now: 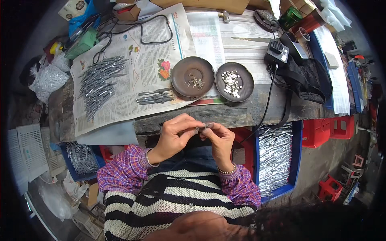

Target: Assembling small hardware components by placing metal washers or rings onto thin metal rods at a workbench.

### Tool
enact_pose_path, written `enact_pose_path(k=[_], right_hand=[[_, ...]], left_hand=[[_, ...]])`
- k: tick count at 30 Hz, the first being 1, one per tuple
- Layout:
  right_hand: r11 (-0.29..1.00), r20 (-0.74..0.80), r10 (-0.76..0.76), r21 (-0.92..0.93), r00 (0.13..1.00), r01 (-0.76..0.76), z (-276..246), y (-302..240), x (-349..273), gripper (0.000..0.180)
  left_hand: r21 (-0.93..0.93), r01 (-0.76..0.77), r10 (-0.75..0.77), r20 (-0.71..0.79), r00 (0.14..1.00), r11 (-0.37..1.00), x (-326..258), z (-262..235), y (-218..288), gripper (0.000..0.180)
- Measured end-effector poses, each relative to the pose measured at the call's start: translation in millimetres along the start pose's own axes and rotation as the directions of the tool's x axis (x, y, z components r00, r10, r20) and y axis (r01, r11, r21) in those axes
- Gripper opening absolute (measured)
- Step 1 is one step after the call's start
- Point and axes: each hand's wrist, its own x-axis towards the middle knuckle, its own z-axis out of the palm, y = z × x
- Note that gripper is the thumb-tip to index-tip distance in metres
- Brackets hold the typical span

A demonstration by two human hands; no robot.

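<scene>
Dark-coloured, a small part (pixel 204 128) is being pinched between left hand (pixel 177 134) and right hand (pixel 220 141) by the desk's (pixel 237 116) near edge.

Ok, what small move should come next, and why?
I'd probably steady the small dark piece before reaching toward the dark round dish of tiny brass-coloured pins: the left hand and right hand both seem to pinch it, so neither looks free to pick up anything.
</scene>
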Motion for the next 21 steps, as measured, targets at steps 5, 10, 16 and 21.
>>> enact_pose_path(k=[5,10,16,21], right_hand=[[0.997,0.014,0.047,-0.068,0.999,-0.046,3.0,-7.5,-0.1,0.012],[0.996,-0.023,0.056,-0.075,0.998,-0.058,8.8,-10.6,-1.6,0.011],[1.0,0.012,0.03,-0.011,0.999,-0.03,3.1,-6.1,-2.9,0.014],[0.997,-0.009,-0.032,-0.073,0.999,0.031,9.4,-9.1,-5.9,0.013]], left_hand=[[0.063,-0.026,0.027,-0.01,1.0,0.998,-0.7,-1.8,-0.4,0.024],[0.036,0.003,-0.001,-0.034,0.999,0.999,-1.7,0.2,-2.3,0.025],[-0.093,0.039,-0.043,-0.038,0.998,0.995,-2.7,2.6,-6.6,0.026],[-0.13,0.076,-0.08,-0.029,0.996,0.989,-2.4,3.5,-4.6,0.026]])
